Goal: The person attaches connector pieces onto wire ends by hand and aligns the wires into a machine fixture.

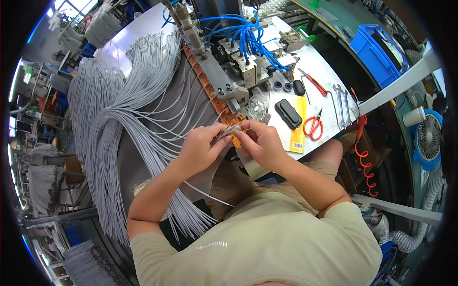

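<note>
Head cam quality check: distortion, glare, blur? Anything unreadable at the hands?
Head view: black fisheye surround, light strips bowed along the left rim; bright window washed out, sheen on the white table; hanging cable bundles at far left look soft; left hand and right hand fairly crisp, but the small workpiece between them lacks readable detail.

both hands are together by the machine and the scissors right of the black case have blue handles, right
The head view shows red handles on the scissors, not blue. The rest stands: left hand and right hand are together by the machine.
</note>
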{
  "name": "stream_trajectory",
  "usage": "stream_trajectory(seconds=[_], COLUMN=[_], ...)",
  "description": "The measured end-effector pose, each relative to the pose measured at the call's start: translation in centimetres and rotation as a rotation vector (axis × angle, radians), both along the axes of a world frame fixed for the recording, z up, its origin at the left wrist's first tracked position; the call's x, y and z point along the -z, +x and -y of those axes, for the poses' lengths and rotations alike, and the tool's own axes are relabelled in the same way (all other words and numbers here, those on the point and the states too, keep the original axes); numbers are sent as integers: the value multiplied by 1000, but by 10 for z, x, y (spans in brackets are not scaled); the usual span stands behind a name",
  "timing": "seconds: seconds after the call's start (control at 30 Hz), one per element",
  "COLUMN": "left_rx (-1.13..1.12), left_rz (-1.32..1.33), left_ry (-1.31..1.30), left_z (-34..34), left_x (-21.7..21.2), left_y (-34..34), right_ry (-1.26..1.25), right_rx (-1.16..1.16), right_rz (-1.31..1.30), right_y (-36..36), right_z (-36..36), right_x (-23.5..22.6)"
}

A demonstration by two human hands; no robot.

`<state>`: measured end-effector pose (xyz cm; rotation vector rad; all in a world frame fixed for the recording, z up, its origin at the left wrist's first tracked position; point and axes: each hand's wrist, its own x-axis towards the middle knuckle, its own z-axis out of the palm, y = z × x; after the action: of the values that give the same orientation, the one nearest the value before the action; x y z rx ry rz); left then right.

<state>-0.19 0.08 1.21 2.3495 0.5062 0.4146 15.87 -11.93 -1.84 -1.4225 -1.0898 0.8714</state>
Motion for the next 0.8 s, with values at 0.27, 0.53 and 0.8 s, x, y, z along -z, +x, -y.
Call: stream_trajectory(seconds=[0.27,0.53,0.8], left_rx=[-75,-45,53], left_rz=[96,112,4], left_ry=[-270,-124,-292], left_z=[4,-1,2], left_x=[8,16,-8], left_y=[2,0,2], right_ry=[92,90,266], right_rx=[-33,-35,-102], right_rz=[54,78,390], right_y=[3,2,20], right_z=[1,-1,-6], right_x=[1,-1,13])
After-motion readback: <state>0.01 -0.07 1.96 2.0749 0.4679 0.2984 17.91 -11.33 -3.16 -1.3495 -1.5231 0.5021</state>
